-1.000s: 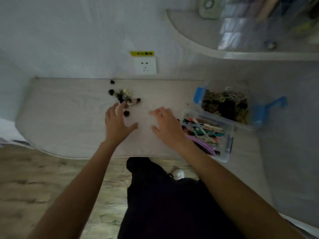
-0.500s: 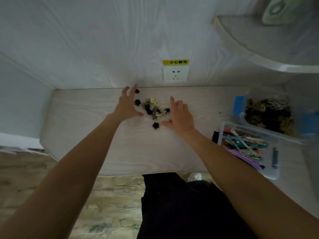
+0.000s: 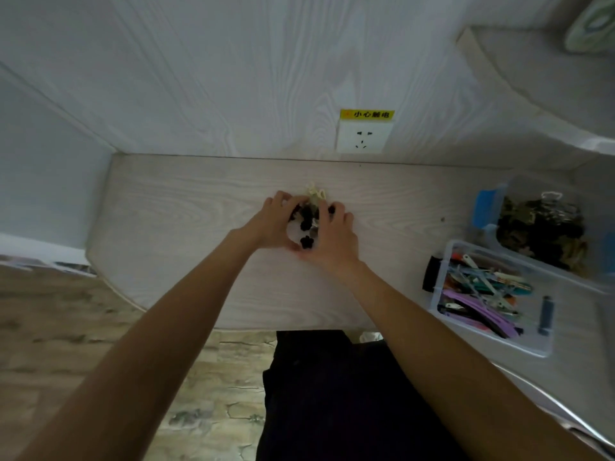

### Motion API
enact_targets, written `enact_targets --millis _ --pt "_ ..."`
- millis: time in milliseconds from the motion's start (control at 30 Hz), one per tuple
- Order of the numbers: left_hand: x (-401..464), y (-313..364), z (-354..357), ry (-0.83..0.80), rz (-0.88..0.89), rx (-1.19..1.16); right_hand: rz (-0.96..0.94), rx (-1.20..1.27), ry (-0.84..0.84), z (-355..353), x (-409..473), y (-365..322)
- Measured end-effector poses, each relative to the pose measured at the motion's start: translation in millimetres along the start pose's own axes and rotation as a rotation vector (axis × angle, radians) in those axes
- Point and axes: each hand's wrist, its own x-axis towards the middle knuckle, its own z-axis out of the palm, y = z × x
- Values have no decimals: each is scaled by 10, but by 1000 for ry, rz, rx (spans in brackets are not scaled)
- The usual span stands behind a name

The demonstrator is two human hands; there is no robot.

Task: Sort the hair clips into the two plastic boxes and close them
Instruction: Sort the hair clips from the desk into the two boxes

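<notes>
A small pile of black and cream claw hair clips (image 3: 307, 224) lies at the middle of the pale wooden table (image 3: 186, 211). My left hand (image 3: 271, 221) and my right hand (image 3: 336, 237) cup the pile from both sides, fingers curled round it and thumbs meeting at the near side. A few cream clips (image 3: 316, 194) stick out beyond the fingertips. At the right stand two clear plastic boxes, both open. The far box with blue latches (image 3: 486, 207) holds dark claw clips. The near box (image 3: 542, 346) holds long coloured clips.
A wall socket (image 3: 362, 138) with a yellow label sits on the back wall just behind the pile. A curved shelf (image 3: 532, 94) juts out at the upper right. The table's rounded front edge is near my legs; wood-pattern floor shows at the left.
Both hands have closed in from either side of the scattered clips and gathered them into one tight pile between the palms.
</notes>
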Motion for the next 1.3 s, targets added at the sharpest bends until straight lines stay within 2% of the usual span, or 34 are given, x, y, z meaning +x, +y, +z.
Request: enact_targets --millis 100,300,533,700,833,1100,1200,1300 --pt "-50 12 59 67 -1 -35 -63 -4 9 -4 31 27" --pt "-144 135 154 159 58 -104 -140 192 61 -78 -26 180" --pt "-188 235 234 204 -17 -73 -131 309 -38 -233 -60 259" --pt "-149 334 232 142 -62 -70 -93 340 -62 -226 -41 206" --pt "-116 328 190 182 -118 -161 -55 351 -4 -205 -14 177" --pt "-195 348 277 225 -102 -417 -6 502 26 -175 -17 218" --pt "-245 380 268 212 -119 -544 -41 525 37 -202 -30 247" --pt "-294 461 203 277 -96 -596 -81 578 63 -298 -72 265"
